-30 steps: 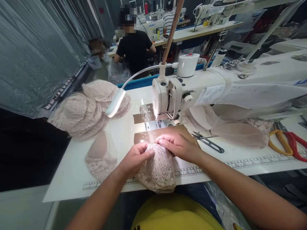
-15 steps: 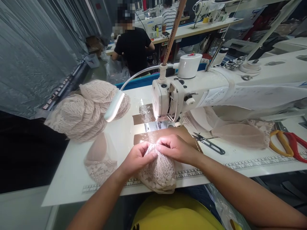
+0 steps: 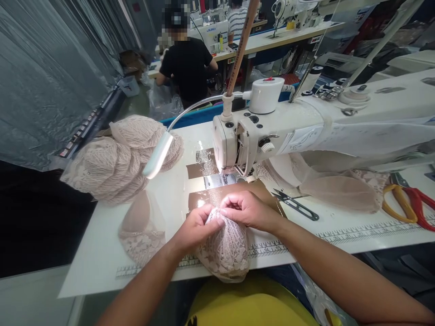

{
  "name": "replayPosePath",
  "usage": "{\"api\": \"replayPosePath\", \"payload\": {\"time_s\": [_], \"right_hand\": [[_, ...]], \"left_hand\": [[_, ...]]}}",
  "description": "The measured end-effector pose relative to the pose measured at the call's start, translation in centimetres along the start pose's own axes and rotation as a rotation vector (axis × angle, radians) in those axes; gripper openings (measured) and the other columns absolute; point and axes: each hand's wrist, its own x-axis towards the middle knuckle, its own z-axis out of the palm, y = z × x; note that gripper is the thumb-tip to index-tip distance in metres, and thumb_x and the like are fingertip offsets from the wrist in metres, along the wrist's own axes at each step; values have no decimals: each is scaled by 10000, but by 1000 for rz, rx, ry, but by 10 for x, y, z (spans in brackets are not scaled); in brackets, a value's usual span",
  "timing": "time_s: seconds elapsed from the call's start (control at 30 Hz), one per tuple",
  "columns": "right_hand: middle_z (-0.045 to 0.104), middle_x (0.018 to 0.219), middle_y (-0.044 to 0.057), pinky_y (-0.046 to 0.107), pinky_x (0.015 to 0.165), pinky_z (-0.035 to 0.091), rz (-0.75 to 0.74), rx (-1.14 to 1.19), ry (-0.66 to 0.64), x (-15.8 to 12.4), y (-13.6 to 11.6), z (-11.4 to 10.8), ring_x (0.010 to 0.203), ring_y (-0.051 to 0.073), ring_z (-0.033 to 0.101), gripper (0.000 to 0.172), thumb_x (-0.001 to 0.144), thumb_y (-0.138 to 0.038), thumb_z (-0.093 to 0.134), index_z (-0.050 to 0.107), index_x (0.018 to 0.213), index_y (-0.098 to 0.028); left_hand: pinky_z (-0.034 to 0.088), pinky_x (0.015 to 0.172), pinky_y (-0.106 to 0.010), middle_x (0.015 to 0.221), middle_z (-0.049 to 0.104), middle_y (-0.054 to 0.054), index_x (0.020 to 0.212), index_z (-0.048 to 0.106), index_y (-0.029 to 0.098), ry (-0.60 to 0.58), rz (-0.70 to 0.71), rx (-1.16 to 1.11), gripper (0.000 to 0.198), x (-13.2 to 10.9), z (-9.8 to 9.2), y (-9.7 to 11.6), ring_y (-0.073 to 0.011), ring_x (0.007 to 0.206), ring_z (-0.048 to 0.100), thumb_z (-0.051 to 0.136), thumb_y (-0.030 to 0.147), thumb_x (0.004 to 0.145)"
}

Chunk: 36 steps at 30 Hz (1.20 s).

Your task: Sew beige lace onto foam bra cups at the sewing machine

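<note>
Both my hands pinch the top edge of a beige lace bra cup [image 3: 226, 251] that hangs over the front edge of the white sewing table [image 3: 102, 262]. My left hand [image 3: 195, 226] is closed on its left side, and my right hand [image 3: 246, 208] is closed on its right side, fingertips almost touching. The cup lies just in front of the needle area of a white sewing machine [image 3: 272, 127], on a brown plate.
A pile of lace cups [image 3: 115, 158] sits at the table's left, one loose cup [image 3: 141, 226] beside my left arm. Thread snips [image 3: 295, 204], more cups [image 3: 340, 188] and red-and-yellow scissors [image 3: 408, 201] lie to the right. A lamp [image 3: 156, 154] hangs over the table. A person in black sits behind.
My hands have drawn closer together on the cup's top edge, gathering the lace. The view has shifted slightly; everything else is still.
</note>
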Motion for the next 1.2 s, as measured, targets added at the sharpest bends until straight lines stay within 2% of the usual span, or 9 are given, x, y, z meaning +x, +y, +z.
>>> {"api": "replayPosePath", "payload": {"time_s": [0.2,0.47,0.6,0.73,0.83,0.9,1.0,1.1,1.2], "right_hand": [[586,714,2,235,570,386,-2,41,31,-3,0,-1,649,111,499,134,814,-260,580,625,752,-151],[597,735,6,246,554,417,71,99,4,-6,6,-12,591,103,513,244,861,-384,544,632,900,-160],[661,926,39,295,720,456,52,-77,69,-18,-1,-29,819,162,599,203,858,-349,539,649,931,-194],[679,878,34,290,646,430,49,-280,86,-25,-9,-43,735,169,596,212,857,-345,518,667,921,-207],[680,827,32,278,601,392,24,-434,97,-19,-11,-46,684,167,580,216,869,-287,485,678,930,-212],[677,809,31,276,602,373,8,-540,114,-12,-7,-42,691,171,572,220,872,-243,467,679,920,-216],[662,824,37,273,635,362,-22,-654,137,-5,6,-32,755,175,562,228,872,-173,440,666,879,-202],[627,853,48,266,637,349,-58,-749,113,-3,20,-21,769,160,541,241,847,-101,429,655,826,-181],[596,863,56,268,621,332,-72,-899,73,-3,29,-15,751,155,510,215,817,-79,461,657,826,-168]], "left_hand": [[384,630,-220,743,567,-10,825,589,130,28,58,-9,280,2,0,5,-107,669,503,679,391,778],[384,552,-204,625,567,17,736,590,132,134,-11,-144,280,2,3,9,-96,568,501,700,389,750],[417,567,-229,669,592,7,796,607,155,414,76,-23,254,-15,-15,32,-123,594,523,689,390,747],[355,558,-229,617,517,16,686,592,185,750,418,509,185,-14,-28,51,-124,581,449,649,337,773],[364,637,-271,612,495,-12,612,550,199,617,551,967,187,17,-16,41,-161,627,451,602,258,782],[378,694,-324,629,528,-58,614,548,191,458,482,1220,189,42,-1,25,-211,693,486,528,198,803],[379,687,-368,621,539,-103,620,555,171,346,402,1326,202,64,23,2,-259,714,505,481,150,807],[368,665,-380,648,562,-127,669,591,149,289,369,1424,183,60,39,-4,-274,716,512,492,190,817],[363,639,-362,666,576,-121,688,600,151,209,311,1461,212,41,39,14,-262,703,516,501,261,838]]}}
